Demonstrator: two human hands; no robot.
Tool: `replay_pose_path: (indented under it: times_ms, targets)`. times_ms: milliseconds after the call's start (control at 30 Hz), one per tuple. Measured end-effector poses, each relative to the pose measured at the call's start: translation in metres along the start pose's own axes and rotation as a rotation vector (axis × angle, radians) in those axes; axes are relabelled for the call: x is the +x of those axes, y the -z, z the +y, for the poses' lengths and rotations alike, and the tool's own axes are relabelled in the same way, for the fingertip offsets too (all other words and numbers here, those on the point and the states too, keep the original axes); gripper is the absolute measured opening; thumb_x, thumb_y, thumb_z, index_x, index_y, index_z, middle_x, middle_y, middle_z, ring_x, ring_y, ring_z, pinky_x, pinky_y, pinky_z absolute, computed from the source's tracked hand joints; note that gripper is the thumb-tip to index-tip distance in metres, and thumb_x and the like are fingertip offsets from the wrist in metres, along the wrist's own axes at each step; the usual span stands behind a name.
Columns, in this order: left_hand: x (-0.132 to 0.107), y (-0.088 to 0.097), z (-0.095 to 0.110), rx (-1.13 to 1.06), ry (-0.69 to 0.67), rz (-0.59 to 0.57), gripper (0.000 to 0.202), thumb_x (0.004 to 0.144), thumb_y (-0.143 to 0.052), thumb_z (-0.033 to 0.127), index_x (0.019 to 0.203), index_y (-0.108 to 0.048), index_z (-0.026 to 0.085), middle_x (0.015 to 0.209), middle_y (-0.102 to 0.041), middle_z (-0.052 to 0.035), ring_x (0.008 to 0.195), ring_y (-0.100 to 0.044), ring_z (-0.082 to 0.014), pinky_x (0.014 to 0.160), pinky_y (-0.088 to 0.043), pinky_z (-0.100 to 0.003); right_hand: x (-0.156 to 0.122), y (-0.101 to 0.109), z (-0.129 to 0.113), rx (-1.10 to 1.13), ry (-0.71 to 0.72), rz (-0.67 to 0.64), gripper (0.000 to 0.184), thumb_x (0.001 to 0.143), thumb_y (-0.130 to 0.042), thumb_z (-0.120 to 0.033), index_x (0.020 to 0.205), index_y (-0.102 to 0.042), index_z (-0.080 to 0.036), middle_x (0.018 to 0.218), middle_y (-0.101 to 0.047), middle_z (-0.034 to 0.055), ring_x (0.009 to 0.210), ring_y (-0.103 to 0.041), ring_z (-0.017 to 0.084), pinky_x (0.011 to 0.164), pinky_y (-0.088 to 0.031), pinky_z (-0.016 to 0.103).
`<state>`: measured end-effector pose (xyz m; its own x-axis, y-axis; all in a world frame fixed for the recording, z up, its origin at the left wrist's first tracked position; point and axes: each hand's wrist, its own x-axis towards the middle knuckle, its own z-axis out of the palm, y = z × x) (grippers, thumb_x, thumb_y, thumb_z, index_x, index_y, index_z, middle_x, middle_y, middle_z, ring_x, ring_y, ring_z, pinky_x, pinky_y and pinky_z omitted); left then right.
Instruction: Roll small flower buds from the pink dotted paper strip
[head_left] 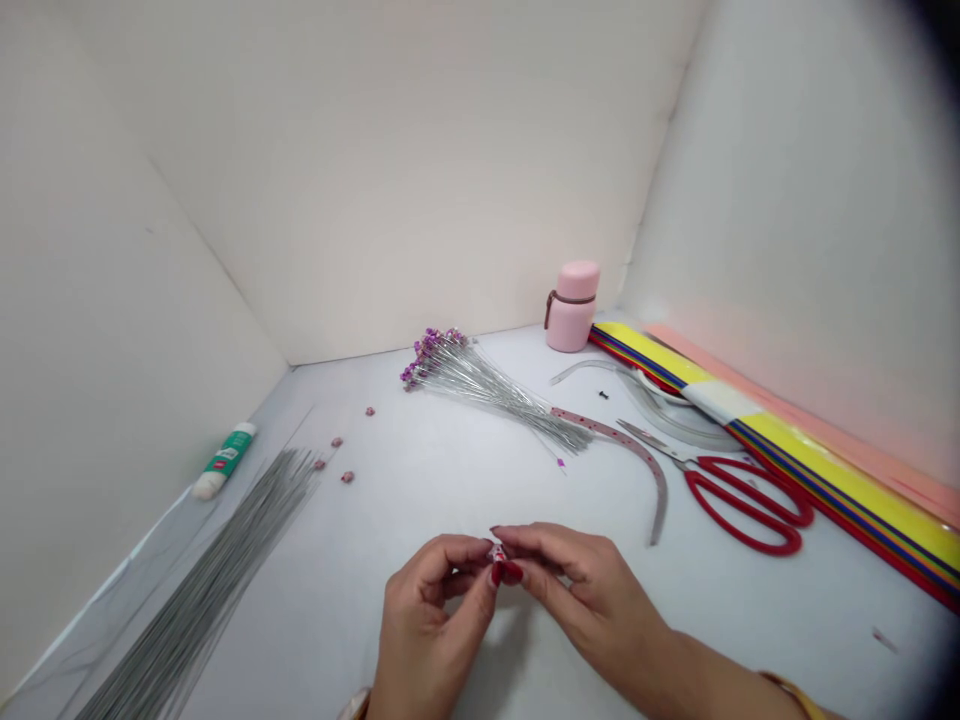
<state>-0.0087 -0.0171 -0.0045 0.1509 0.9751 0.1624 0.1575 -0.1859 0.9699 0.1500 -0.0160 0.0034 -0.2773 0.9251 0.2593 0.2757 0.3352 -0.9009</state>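
My left hand [442, 610] and my right hand [581, 590] meet near the front middle of the table, fingertips pinched together. Between them is a small white-and-red piece [497, 553], mostly covered by fingers and thumbs; its exact kind is too small to make out. Beyond the hands, to the left, lie several small pinkish pieces, among them one pink piece [347, 477] nearest me. A bundle of silvery wire stems [495, 385] with purple tips rests farther back. Right of the hands lies a curved, spotted pinkish strip [630, 445].
Bare grey wires [202, 590] lie at left beside a green-and-white glue stick [225, 461]. Red-handled scissors [720, 490] lie at right, before clear curled strips [675, 425] and long coloured sheets [795, 440]. A pink flask [573, 308] stands at the back, near the white walls.
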Motion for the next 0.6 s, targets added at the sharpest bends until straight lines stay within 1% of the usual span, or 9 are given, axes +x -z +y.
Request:
replay_pose_path:
  times_ms: [133,300,433,600]
  targets:
    - [0.0,0.0,0.001,0.032,-0.01,-0.002,0.008,0.074,-0.058,0.016,0.08,-0.061,0.013,0.075,-0.067,-0.0069,0.069,-0.065,-0.0172,0.064,-0.055,-0.026,0.001,0.001,-0.001,-0.02,0.021,-0.018,0.019,0.082,-0.049,-0.015,0.093,-0.064,-0.02,0.081,-0.069,0.0027,0.074,-0.063,0.014,0.068,-0.05,0.022]
    - [0.001,0.001,0.0,0.085,-0.075,-0.014,0.007,0.073,-0.055,0.012,0.078,-0.061,0.013,0.075,-0.065,-0.0072,0.069,-0.064,-0.0168,0.063,-0.055,-0.026,0.002,0.002,-0.001,-0.088,0.068,-0.038,0.02,0.083,-0.047,-0.014,0.094,-0.062,-0.019,0.082,-0.068,0.003,0.073,-0.063,0.013,0.067,-0.049,0.022]
    - [0.002,0.0,-0.002,0.147,-0.163,0.01,0.008,0.071,-0.055,0.009,0.076,-0.06,0.013,0.074,-0.064,-0.0069,0.067,-0.064,-0.0161,0.061,-0.056,-0.026,0.0,0.0,0.0,-0.201,0.176,-0.024,0.021,0.083,-0.043,-0.01,0.096,-0.059,-0.015,0.082,-0.067,0.0057,0.074,-0.063,0.014,0.067,-0.05,0.023]
    - [0.002,-0.004,-0.001,0.29,-0.282,0.078,0.011,0.067,-0.054,0.003,0.069,-0.058,0.013,0.07,-0.063,-0.0049,0.062,-0.062,-0.0137,0.058,-0.054,-0.022,-0.003,-0.009,0.007,-0.414,0.339,0.03,0.027,0.081,-0.037,-0.005,0.098,-0.057,-0.012,0.079,-0.066,0.0094,0.071,-0.061,0.019,0.063,-0.051,0.03]
